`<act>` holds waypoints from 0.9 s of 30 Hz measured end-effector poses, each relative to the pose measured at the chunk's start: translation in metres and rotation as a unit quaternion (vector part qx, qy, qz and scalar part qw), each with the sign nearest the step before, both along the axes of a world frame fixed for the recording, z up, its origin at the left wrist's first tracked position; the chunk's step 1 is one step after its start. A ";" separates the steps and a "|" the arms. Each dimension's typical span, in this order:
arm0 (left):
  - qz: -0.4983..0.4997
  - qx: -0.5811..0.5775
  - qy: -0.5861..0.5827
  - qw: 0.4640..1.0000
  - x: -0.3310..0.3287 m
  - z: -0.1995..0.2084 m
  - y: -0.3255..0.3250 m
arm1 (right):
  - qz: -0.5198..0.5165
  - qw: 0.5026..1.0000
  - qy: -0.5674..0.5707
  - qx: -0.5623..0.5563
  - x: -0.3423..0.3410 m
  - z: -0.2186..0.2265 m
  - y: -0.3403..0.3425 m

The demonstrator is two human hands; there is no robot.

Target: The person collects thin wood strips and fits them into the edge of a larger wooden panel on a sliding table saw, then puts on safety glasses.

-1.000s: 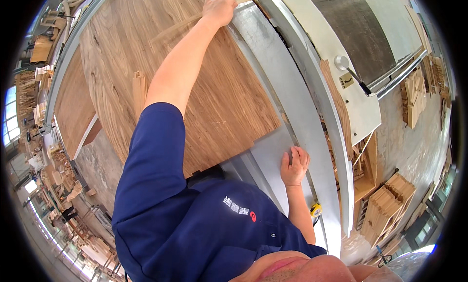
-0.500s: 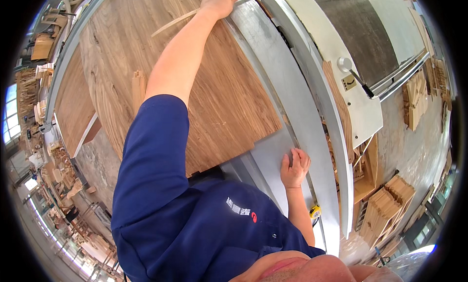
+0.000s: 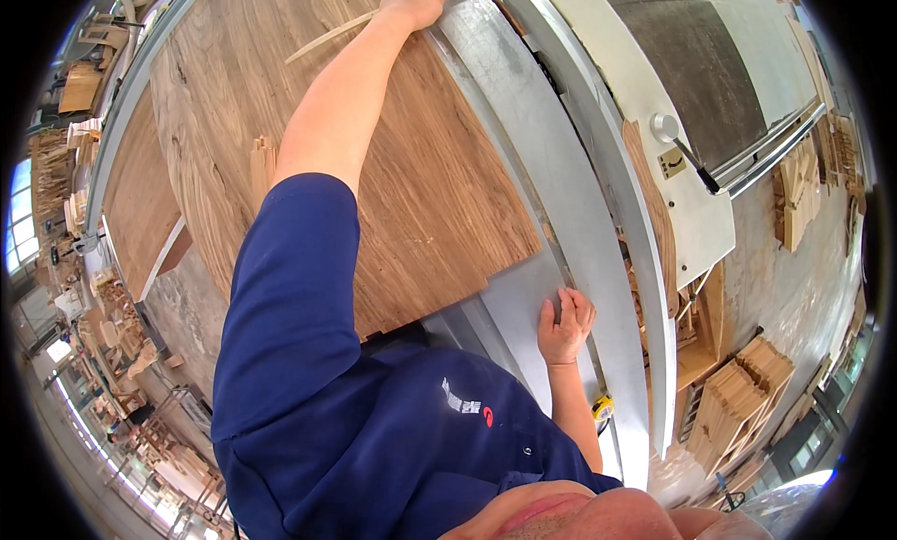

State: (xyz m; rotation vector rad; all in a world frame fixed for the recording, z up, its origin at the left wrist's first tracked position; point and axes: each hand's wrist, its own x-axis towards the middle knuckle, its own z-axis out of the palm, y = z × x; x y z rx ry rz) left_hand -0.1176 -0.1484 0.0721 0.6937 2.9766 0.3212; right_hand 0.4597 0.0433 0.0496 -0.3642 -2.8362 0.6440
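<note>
My left hand [image 3: 418,0] is stretched to the far edge of the view, with its fingers wrapped round a thin pale wooden strip [image 3: 327,39]. The strip sticks out on both sides of the hand, above a large brown wood-grain board [image 3: 439,185]. Close to my body, my right hand [image 3: 566,327] rests on the grey metal machine table [image 3: 523,297], just off the board's near right corner. Its fingers are apart and slightly bent, with nothing in them. A yellow tape measure [image 3: 603,408] lies beside my right forearm.
A long metal fence [image 3: 617,148] runs along the table's right side. Past it stand a cream machine housing [image 3: 691,204] and a black-handled lever [image 3: 696,162]. Small wood pieces [image 3: 264,162] lie on the board by my left arm. Stacked wooden parts [image 3: 738,400] stand at right.
My left hand has shifted slightly away and to the left, with the wooden strip in it. My right hand has stayed almost in place.
</note>
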 end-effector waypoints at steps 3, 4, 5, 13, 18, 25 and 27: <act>-0.001 0.000 0.004 1.000 -0.001 0.001 0.000 | 0.001 1.000 0.000 0.001 0.000 0.000 0.000; -0.001 0.002 0.004 1.000 -0.001 0.000 -0.001 | 0.001 1.000 0.000 0.001 0.000 0.000 0.000; -0.001 0.003 0.005 1.000 -0.001 0.001 -0.001 | 0.000 1.000 0.000 0.000 0.000 0.000 0.000; -0.013 -0.006 0.035 0.999 -0.012 -0.015 -0.006 | 0.002 1.000 -0.002 -0.003 0.001 0.000 0.001; 0.014 -0.001 0.051 0.999 -0.007 -0.016 -0.001 | -0.001 1.000 0.005 -0.003 0.002 -0.001 0.000; -0.051 0.172 0.122 0.976 0.054 0.028 -0.005 | -0.004 1.000 0.010 -0.009 0.000 0.002 0.000; -0.052 0.259 0.071 0.962 0.085 0.051 -0.002 | -0.010 1.000 0.012 -0.017 -0.001 0.003 -0.002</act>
